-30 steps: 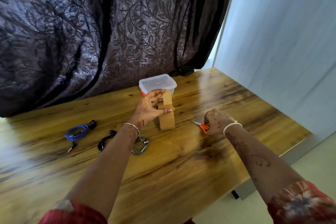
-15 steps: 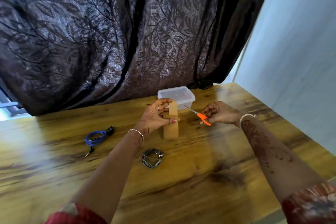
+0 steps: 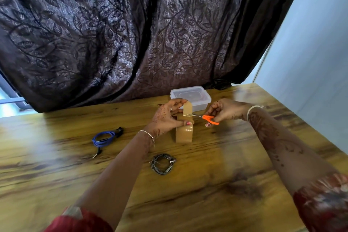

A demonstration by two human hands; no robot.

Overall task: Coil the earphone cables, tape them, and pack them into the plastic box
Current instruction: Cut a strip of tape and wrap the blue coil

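Scissors (image 3: 204,117) raised from the table, blades now at the tape (image 3: 185,128) strip; left hand (image 3: 166,117) fingers pinch the strip, right hand (image 3: 226,111) fingers grip handles. Cut imminent; grey coil (image 3: 162,164) awaits near the table's middle

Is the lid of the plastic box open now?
No, the lid sits closed on the plastic box behind the hands.

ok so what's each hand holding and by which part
Left hand pinches the tape roll and its pulled-up strip; right hand holds the scissors by the orange handles.
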